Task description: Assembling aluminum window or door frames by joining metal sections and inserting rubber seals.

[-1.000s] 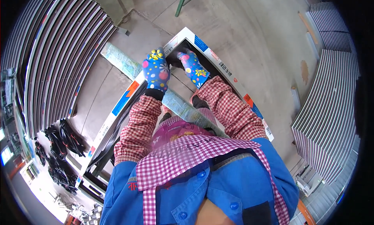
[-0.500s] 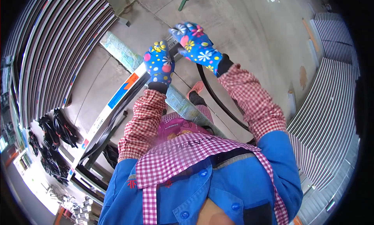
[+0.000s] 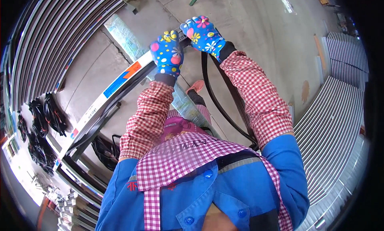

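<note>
Looking down from the head camera, both hands wear blue gloves dotted with coloured flowers, above red-checked sleeves and a blue jacket; the left hand point(image 3: 168, 54) is closed over the upper edge of a long white frame profile point(image 3: 105, 98) with blue and orange marks along its face, fingers curled down onto it near its far end; the right hand point(image 3: 203, 34) sits just beside the left, a little farther out, closed around a black rubber strip point(image 3: 218, 107) where the strip meets the end of the profile; from that grip the strip drops in a long loop past the right forearm toward the person's waist, hanging clear of the floor as far as can be told; the profile runs slantwise from the hands down to the lower left, with darker frame bars point(image 3: 86, 149) lying under and beside it; a pale wrapped length point(image 3: 128, 41) lies across the concrete floor point(image 3: 256, 39) beneath the hands; bundles of black strip point(image 3: 44, 123) lie at the left; stacks of long metal profiles point(image 3: 52, 35) curve along the upper left, and another stack point(image 3: 336, 123) fills the right side.
</note>
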Demonstrator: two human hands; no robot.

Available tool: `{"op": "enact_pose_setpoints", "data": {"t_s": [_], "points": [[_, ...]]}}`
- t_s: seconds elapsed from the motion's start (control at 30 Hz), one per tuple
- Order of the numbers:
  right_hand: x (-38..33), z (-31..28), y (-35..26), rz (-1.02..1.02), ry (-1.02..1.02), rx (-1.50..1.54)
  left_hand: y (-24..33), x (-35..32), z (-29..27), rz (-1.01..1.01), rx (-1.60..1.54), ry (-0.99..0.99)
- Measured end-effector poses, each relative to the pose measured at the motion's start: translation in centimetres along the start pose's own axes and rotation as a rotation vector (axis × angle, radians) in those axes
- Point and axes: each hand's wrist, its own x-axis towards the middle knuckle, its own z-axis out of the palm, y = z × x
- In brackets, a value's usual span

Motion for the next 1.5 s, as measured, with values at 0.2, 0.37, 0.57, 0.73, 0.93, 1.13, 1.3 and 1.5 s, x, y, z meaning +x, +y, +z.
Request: {"op": "enact_pose_setpoints", "data": {"t_s": [0.2, 0.37, 0.57, 0.73, 0.93, 1.13, 1.3, 1.5], "points": [[-2.4, 0.1, 0.2, 0.176, 0.244, 0.1, 1.1, -3.2, -2.0, 0.2, -0.207, 0.112], [-8.1, 0.3, 0.5, 0.603, 0.24, 0.297, 4.5, -7.6, 5.5, -0.282, -1.007, -0.302], [-11.7, 0.4, -0.4, 0.714, 0.232, 0.526, 7.2, -4.9, 5.6, -0.204, -0.999, -0.273], [-11.6, 0.1, -0.2, 0.727, 0.196, 0.557, 8.4, -4.3, 6.7, -0.344, -1.221, -0.343], [-11.8, -0.1, -0.3, 0.729, 0.193, 0.633, 8.6, -3.2, 5.2, -0.515, -1.371, -0.51], [-12.1, -0.1, -0.5, 0.717, 0.177, 0.707, 8.5, -3.7, 4.9, -0.628, -1.524, -0.49], [-13.0, 0.6, -0.4, 0.705, 0.169, 0.717, 9.1, -3.8, 5.0, -0.658, -1.522, -0.454], [-13.5, -0.2, -1.7, 0.711, 0.209, 0.676, 6.7, -0.7, 5.9, -0.657, -1.826, -0.516]]}}
